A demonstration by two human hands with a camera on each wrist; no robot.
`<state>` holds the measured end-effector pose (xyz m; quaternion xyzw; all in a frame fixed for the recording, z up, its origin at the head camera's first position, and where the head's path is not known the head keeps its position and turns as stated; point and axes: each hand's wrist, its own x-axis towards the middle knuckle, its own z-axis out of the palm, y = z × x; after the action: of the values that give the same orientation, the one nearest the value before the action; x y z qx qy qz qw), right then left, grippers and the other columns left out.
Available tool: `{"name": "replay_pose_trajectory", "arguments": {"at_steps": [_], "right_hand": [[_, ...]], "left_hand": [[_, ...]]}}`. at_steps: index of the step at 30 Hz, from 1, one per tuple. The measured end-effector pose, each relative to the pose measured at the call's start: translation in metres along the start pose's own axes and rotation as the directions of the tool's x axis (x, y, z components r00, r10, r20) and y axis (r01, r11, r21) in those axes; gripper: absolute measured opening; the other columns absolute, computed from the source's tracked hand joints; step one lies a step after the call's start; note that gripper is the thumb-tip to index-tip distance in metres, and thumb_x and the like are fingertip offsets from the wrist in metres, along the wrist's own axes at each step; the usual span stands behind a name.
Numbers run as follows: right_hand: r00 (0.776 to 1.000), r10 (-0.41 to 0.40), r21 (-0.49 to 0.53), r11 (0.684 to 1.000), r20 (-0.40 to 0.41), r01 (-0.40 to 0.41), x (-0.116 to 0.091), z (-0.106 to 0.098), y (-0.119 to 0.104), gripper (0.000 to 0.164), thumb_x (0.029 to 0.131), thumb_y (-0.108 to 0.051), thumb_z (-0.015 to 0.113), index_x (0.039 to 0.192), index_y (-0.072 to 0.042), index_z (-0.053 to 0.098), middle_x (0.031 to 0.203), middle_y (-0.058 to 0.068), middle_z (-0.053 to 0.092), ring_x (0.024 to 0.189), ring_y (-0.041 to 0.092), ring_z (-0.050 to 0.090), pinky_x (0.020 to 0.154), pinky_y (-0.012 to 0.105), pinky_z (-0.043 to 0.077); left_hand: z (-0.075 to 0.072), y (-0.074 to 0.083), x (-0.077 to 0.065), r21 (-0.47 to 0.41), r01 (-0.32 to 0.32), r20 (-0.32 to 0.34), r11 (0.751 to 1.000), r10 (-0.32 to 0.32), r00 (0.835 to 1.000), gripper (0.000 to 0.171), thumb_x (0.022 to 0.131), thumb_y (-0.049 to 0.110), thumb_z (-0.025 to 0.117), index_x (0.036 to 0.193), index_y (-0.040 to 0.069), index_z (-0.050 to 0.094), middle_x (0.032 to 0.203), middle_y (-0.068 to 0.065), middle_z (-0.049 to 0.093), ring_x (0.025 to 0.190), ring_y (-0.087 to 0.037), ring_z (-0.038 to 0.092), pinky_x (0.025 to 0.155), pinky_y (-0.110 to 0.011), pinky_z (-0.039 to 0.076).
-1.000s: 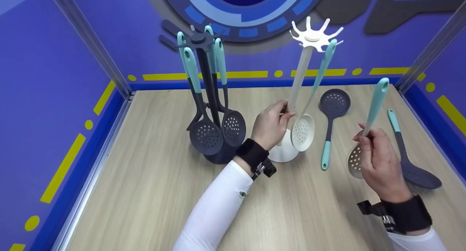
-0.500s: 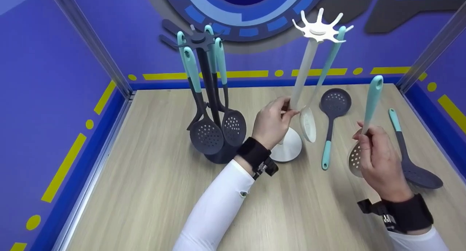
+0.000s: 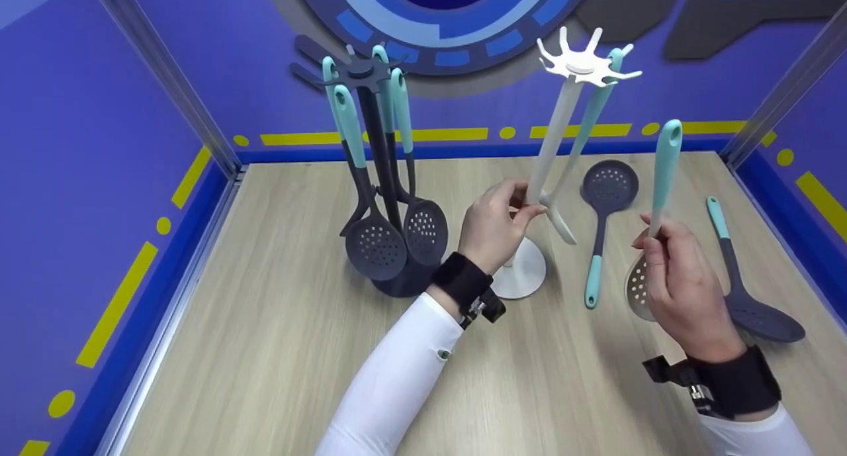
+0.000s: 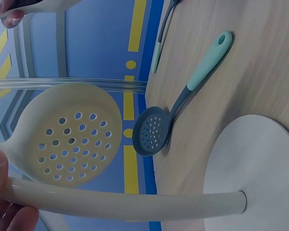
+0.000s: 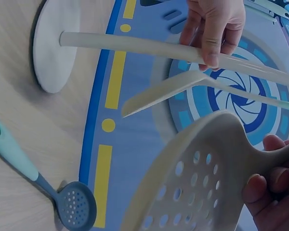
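Note:
My left hand (image 3: 493, 224) pinches the pole of a white utensil stand (image 3: 554, 138), between its round base and its crown of hooks. From that crown hangs a white skimmer (image 4: 72, 134) with a mint handle, its perforated head beside the pole near my left fingertips. It shows nearly edge-on in the head view. To the right, my right hand (image 3: 688, 287) grips a second white skimmer (image 5: 192, 192) by its neck, mint handle (image 3: 665, 165) pointing up. My palm and fingers partly hide its head in the head view.
A dark stand (image 3: 377, 132) hung with several dark, mint-handled utensils stands to the left. Right of the white stand, a dark skimmer (image 3: 609, 184) lies on the wooden table (image 3: 265, 343). Another dark utensil (image 3: 764, 317) lies at far right. Blue panels (image 3: 79, 145) enclose the table.
The white stand's crown has shifted right, and the hanging skimmer has turned from face-on to edge-on. My right hand has moved slightly left with its skimmer, the handle now more upright.

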<state>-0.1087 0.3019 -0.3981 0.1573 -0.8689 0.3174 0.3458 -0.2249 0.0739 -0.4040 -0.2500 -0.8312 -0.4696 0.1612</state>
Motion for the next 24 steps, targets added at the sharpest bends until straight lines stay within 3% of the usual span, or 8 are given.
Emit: {"name": "replay_pose_trajectory", "arguments": {"at_steps": [12, 24], "right_hand": [[1.000, -0.010, -0.049, 0.999, -0.010, 0.009, 0.016, 0.000, -0.025, 0.035, 0.095, 0.009, 0.046, 0.129, 0.005, 0.049, 0.093, 0.012, 0.058, 0.074, 0.005, 0.036, 0.065, 0.016, 0.027], [1.000, 0.007, -0.052, 0.999, 0.007, -0.007, 0.031, 0.006, -0.023, 0.035, 0.099, -0.003, 0.044, 0.133, -0.003, 0.049, 0.093, 0.006, 0.058, 0.073, 0.006, 0.036, 0.064, 0.021, 0.026]], "left_hand": [[0.000, -0.002, -0.001, 0.016, 0.025, 0.009, 1.000, -0.025, 1.000, 0.034, 0.085, 0.041, 0.068, 0.110, 0.019, 0.059, 0.094, 0.010, 0.062, 0.084, 0.002, 0.059, 0.071, -0.008, 0.048], [-0.001, -0.002, -0.002, 0.031, 0.035, 0.007, 0.999, -0.035, 0.999, 0.033, 0.083, 0.044, 0.068, 0.105, 0.023, 0.058, 0.090, 0.013, 0.059, 0.081, 0.004, 0.058, 0.070, -0.010, 0.047]]}}
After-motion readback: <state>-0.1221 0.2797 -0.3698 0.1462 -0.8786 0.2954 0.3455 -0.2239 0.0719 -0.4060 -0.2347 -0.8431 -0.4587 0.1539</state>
